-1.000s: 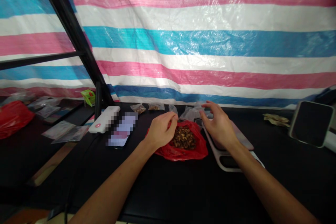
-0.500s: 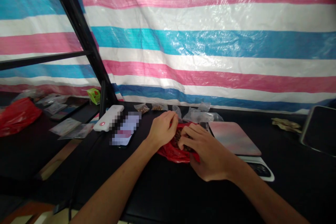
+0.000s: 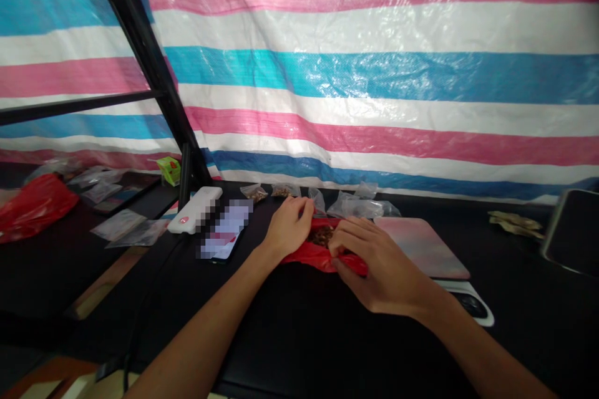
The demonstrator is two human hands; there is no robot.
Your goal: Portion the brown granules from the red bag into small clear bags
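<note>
A red plastic bag (image 3: 314, 257) lies on the black table with its mouth spread, and small brown pieces (image 3: 322, 236) show inside it. My left hand (image 3: 292, 225) is curled closed on the bag's far left side; its fingertips are partly hidden. At the bag's right, my right hand (image 3: 372, 255) pinches the near red edge between thumb and fingers. Behind the bag are small clear bags (image 3: 253, 192) of brown pieces and several clear plastic bags (image 3: 359, 207) that look flat.
Left of the bag lie a phone (image 3: 230, 234) and a white power bank (image 3: 195, 209) with a cable. A pinkish flat case (image 3: 423, 246) sits to the right, over a white item with a dark oval. Another red bag (image 3: 40, 206) rests far left, beyond a black metal post (image 3: 161, 81).
My right hand has come out from among the brown pieces and now grips the bag's near edge, which is folded farther up. My left hand stays nearly in place.
</note>
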